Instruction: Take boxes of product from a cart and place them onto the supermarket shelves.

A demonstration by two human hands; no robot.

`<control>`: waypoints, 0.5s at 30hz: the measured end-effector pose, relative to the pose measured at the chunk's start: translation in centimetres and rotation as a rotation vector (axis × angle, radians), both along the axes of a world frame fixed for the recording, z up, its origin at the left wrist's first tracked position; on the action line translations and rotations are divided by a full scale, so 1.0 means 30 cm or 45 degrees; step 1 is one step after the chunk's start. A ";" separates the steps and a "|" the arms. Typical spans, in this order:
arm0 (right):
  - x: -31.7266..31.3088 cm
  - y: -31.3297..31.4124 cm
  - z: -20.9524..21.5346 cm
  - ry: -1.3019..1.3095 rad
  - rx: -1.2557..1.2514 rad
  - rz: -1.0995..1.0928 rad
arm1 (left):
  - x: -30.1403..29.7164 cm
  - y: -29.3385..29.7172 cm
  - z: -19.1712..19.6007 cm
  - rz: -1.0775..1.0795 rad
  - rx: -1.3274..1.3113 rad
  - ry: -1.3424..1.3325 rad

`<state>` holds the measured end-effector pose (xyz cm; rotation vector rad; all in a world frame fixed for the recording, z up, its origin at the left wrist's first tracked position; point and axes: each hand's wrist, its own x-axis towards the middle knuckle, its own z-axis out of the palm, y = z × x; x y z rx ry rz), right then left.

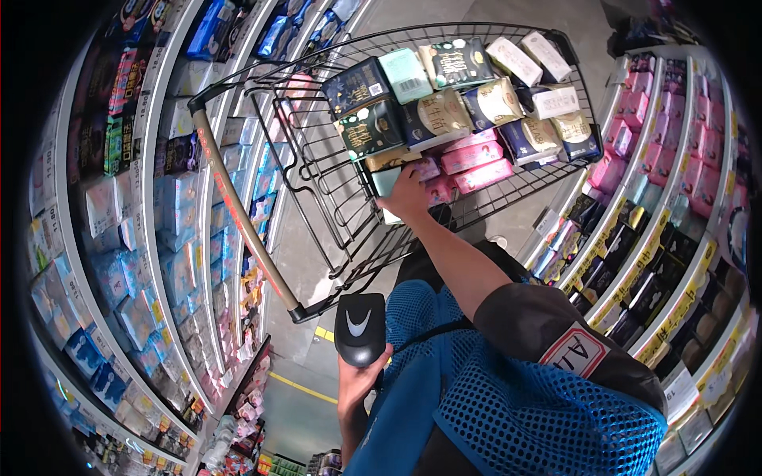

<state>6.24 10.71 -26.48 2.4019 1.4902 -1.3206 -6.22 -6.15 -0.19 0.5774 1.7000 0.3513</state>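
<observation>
My left hand (pixel 361 374) is wrapped round a black handheld barcode scanner (pixel 360 329), held upright below the cart's handle. My right arm reaches into a black wire shopping cart (pixel 333 186). There my right hand (pixel 406 194) closes on a pale green pack (pixel 386 182) at the cart's near-left corner, thumb on one side and fingers on the other. Beside the fingers lie pink packs (pixel 480 165), which look like sanitary pads. Dark blue and gold packs (pixel 438 117), a mint pack (pixel 405 75) and white packs (pixel 514 62) fill the rest of the cart.
The cart's tan handle bar (pixel 242 210) runs along its left side. Tall shelves of packaged goods (pixel 115 278) line the left, and more shelves (pixel 635 198) with pink and black packs stand close on the right. A yellow line (pixel 303 387) crosses the grey floor.
</observation>
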 end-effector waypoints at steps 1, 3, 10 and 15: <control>0.020 0.000 0.004 0.049 -0.031 0.044 | 0.005 0.004 0.000 0.025 -0.002 0.023; 0.037 -0.001 0.031 0.067 -0.041 0.021 | 0.008 0.020 0.012 0.028 -0.020 -0.011; 0.114 -0.009 0.051 0.152 0.002 -0.127 | 0.017 -0.010 0.035 0.019 0.054 -0.019; 0.216 0.037 0.106 0.506 -0.039 -0.126 | 0.013 -0.036 0.030 0.095 0.109 -0.101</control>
